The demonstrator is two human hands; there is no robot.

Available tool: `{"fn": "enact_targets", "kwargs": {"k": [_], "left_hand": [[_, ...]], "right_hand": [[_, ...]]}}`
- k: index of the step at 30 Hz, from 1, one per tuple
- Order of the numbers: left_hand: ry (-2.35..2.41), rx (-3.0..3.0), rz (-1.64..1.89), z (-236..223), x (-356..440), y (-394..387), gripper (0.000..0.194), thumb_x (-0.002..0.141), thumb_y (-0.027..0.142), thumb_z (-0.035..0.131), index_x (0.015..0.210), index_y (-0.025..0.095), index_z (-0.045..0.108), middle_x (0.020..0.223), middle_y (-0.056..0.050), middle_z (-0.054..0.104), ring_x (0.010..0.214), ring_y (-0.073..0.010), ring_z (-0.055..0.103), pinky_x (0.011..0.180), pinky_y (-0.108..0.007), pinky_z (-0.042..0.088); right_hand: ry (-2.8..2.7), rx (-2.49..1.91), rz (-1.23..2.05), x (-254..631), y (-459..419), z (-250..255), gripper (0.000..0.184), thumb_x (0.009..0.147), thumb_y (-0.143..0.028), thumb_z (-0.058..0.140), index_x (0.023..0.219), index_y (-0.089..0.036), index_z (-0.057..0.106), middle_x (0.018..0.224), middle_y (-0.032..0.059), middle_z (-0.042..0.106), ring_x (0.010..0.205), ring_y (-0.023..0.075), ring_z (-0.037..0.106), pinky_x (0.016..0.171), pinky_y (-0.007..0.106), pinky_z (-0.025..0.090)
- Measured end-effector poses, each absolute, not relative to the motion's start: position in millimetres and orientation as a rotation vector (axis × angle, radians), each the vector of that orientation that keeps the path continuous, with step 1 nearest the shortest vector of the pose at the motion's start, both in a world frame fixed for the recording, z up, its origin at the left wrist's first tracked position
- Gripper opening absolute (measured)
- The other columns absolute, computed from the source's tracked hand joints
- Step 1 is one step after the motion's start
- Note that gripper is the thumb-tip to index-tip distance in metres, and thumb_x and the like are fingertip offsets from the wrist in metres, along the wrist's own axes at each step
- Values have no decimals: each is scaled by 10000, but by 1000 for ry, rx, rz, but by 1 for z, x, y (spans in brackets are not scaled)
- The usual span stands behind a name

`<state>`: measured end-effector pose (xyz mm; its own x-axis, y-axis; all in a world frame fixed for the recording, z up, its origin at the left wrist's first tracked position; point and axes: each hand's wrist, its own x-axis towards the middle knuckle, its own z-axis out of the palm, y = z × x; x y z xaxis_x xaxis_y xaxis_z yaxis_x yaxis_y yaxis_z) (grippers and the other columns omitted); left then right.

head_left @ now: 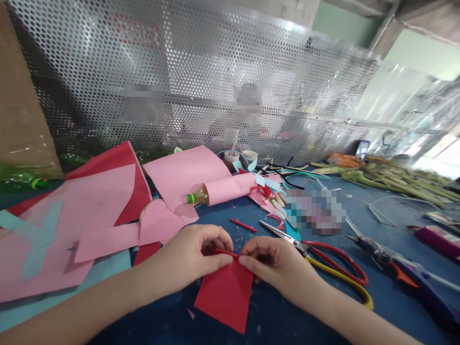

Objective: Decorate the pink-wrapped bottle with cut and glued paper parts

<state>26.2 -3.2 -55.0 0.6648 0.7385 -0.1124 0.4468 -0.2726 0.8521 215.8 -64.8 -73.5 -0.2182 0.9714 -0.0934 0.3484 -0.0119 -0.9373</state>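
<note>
A piece of red paper [226, 297] hangs between my two hands just above the dark blue table, its top edge rolled into a thin tube. My left hand [204, 249] pinches the left part of that roll between thumb and fingers. On the other end, my right hand [268, 258] grips the rolled edge the same way, with the thumbs close together. Just beyond my fingers lies a thin red paper roll [243, 225]. Scissors [316, 256] with one red and one yellow handle rest beside my right hand, blades pointing away.
Pink paper sheets [97, 201] and light blue strips spread over the left. A bottle wrapped in pink paper [230, 188] lies behind my hands, near paper scraps [268, 191]. To the right are a glue gun [398, 268] and green stalks [388, 179]. A perforated metal screen [201, 72] stands behind.
</note>
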Motion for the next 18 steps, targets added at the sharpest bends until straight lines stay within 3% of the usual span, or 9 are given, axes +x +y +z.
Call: {"fn": "enact_targets", "kwargs": {"k": [5,18], "left_hand": [[897,1868,434,-55,25,-3,105,789,274,576,821,210,653,807,24,680,771,-143,636,710,-234,476],[887,1733,339,-52,28,-2,137,752,305,608,785,177,643,746,5,681,728,-153,629,644,-235,457]], "right_hand": [[-1574,-1335,1275,216,-64,-72,309,823,-468,547,727,-177,590,619,-21,558,539,108,533,542,208,450],[-1708,-1344,1101,219,-65,-74,187,829,-334,574,760,-169,631,687,-1,629,627,116,556,568,205,416]]}}
